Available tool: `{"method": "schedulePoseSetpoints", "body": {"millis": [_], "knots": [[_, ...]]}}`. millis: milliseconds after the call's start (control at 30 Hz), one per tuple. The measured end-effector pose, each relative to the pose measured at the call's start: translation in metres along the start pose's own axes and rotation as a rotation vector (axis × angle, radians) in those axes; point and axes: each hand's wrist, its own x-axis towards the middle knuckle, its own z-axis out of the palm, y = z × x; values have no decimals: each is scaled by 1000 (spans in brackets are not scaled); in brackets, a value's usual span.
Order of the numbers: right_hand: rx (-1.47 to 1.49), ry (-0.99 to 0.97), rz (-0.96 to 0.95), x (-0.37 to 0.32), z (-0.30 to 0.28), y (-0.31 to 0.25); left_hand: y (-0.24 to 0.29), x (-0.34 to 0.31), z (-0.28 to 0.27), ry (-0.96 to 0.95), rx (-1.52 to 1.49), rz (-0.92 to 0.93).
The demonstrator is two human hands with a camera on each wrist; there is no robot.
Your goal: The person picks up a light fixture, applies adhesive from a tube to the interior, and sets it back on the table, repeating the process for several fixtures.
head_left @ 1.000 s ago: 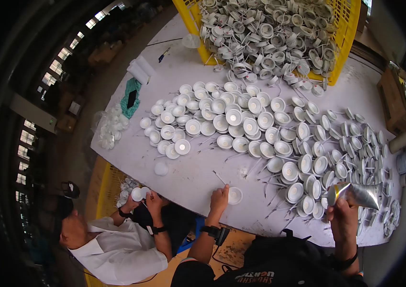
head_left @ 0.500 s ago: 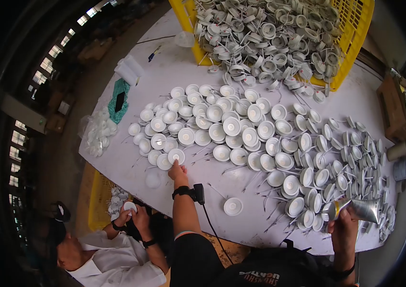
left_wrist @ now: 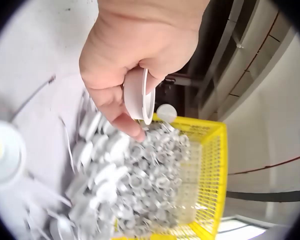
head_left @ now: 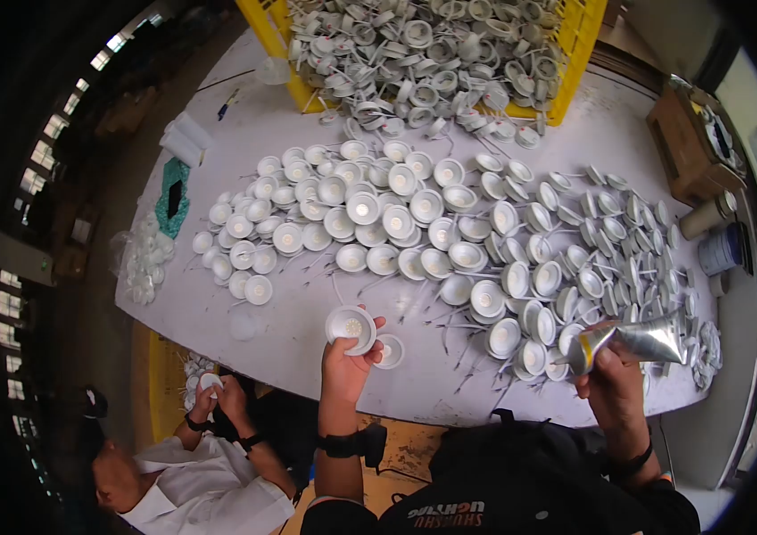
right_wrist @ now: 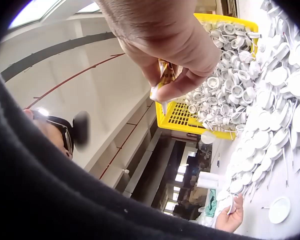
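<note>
My left hand [head_left: 345, 373] holds a white round downlight [head_left: 351, 330] by its rim, face up toward the head camera, thumb on its front. In the left wrist view the same downlight [left_wrist: 136, 95] is seen edge-on between thumb and fingers. Close beside the hand, another downlight [head_left: 389, 351] lies on the table. At the right, my right hand [head_left: 615, 390] grips a silver squeeze tube [head_left: 655, 341] with a yellow band, its nozzle end pointing left. The right wrist view shows only a little of the tube [right_wrist: 168, 72] between the fingers.
Many downlights [head_left: 362, 208] with wire leads spread across the table [head_left: 289, 357]. A yellow crate [head_left: 574, 62] full of white ring-shaped parts stands at the back. Left are a bag of clear parts [head_left: 148, 259] and a green cloth [head_left: 171, 201]. Another person [head_left: 209, 473] sits at lower left.
My left hand left one downlight on the table, reached left to the pile's edge, and has brought another one back, raised near the first. The right hand keeps holding the tube.
</note>
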Motion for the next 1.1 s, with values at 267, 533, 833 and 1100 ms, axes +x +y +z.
{"method": "schedulePoseSetpoints", "body": {"millis": [267, 533, 833, 1100], "knots": [[-89, -145, -43, -28, -36, -29, -62, -73, 135, -408, -270, -235], [-735, -239, -467, -37, -59, -62, -115, -102, 179, -458, -263, -477], [-1063, -284, -752, -46, -60, -69, -125, -109, 186, -562, -394, -539], [-1078, -297, -757, -48, -54, -71, -128, -110, 185, -585, -385, -539]]}}
